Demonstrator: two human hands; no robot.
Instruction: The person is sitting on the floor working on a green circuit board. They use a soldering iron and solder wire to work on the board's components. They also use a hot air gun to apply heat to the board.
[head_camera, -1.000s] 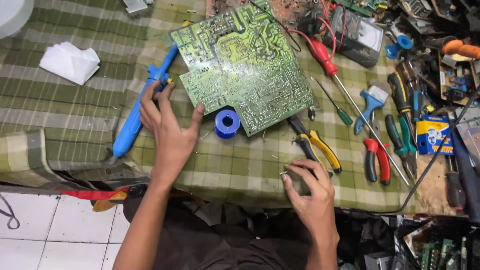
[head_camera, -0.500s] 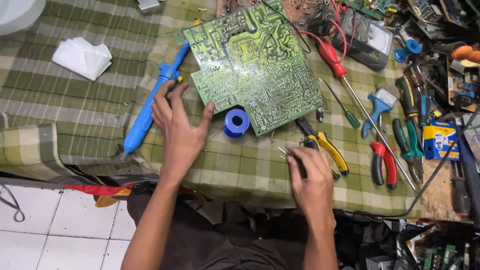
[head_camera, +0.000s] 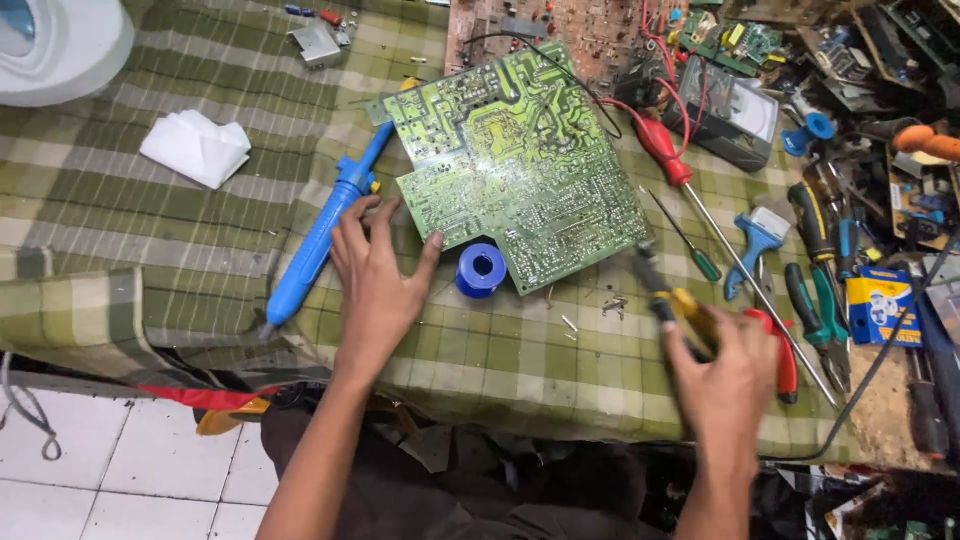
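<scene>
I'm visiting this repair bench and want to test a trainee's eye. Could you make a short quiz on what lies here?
1. True or false: the left hand rests at the lower left edge of the green circuit board.
2. What does the right hand hold? A) the yellow-handled pliers B) a white cloth C) a hammer
3. Fill in: the blue solder spool lies just below the board's lower edge, between the two ____.

Key: 1 true. 2 A; the hand is blurred, but its fingers wrap the yellow handles. 3 hands. The long blue desoldering pump lies left of the left hand, untouched.
</scene>
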